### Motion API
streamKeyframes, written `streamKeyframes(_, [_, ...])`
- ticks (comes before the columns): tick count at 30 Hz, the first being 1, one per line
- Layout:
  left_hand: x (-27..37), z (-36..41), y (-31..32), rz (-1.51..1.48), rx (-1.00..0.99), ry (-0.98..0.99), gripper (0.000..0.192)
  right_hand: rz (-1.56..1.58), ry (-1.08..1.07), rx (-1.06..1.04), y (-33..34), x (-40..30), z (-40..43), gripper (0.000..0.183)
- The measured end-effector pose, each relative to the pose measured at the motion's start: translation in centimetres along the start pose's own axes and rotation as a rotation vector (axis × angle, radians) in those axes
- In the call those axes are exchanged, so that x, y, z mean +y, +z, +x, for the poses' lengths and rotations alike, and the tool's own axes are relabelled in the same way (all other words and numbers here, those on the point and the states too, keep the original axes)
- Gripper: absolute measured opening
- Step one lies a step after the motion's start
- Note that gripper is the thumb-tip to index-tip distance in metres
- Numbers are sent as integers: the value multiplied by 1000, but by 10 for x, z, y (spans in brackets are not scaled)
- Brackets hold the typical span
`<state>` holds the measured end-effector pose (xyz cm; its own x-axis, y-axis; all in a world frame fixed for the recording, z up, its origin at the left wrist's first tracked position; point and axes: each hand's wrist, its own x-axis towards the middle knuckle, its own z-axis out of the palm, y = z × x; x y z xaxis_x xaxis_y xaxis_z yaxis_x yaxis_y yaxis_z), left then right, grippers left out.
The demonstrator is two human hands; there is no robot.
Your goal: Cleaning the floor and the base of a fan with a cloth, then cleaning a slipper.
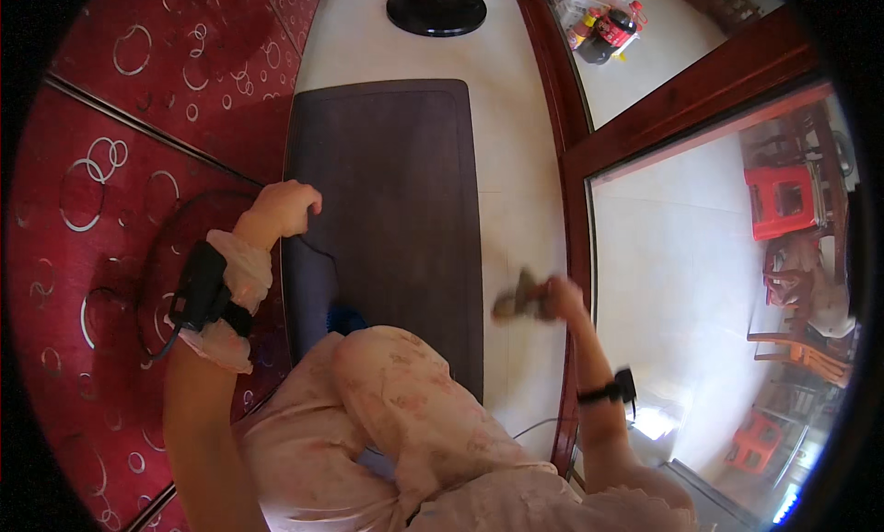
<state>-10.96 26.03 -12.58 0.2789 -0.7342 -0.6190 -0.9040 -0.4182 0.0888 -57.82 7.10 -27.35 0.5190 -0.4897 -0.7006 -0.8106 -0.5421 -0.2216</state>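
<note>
My left hand (282, 207) is bent at the wrist, its fingers curled, over the left edge of a dark floor mat (387, 187); a thin black cable passes beside it, and whether the fingers hold anything cannot be told. On the right, my right hand (563, 299) grips a blurred greenish-brown object (523, 297), possibly a cloth or a shoe, above the pale floor. A blue item (345, 319), partly hidden, shows beside my knee on the mat.
Glossy red panels (138, 207) with ring patterns stand at the left. A round black base (436, 9) is beyond the mat. A red-brown door frame (577, 180) with glass runs along the right. Bottles (608, 35) and red plastic stools (780, 197) are farther right.
</note>
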Motion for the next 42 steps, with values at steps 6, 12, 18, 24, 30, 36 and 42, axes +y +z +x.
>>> streamKeyframes(6, [19, 37, 30, 19, -10, 62, 36, -126, 160, 495, -63, 40, 156, 72])
streamKeyframes(12, [11, 46, 16, 68, -86, -17, 38, -418, 84, 392, 22, 28, 106, 58])
streamKeyframes(18, [20, 72, 3, 4, -14, 54, 39, -299, 272, 194, 220, 69, -95, 56])
streamKeyframes(24, [21, 87, 11, 49, 70, 97, 33, 35, 113, -744, 349, 138, -258, 45])
streamKeyframes(30, [-13, 81, 26, 98, 232, 45, 25, 523, 355, -75, 156, 58, -111, 45])
streamKeyframes(36, [-17, 77, 54, -4, -26, -55, 48, 1299, -344, 507, -51, -36, 132, 51])
streamKeyframes(42, [21, 108, 116, 8, -71, -161, 61, 772, -284, 808, -140, -104, 351, 39])
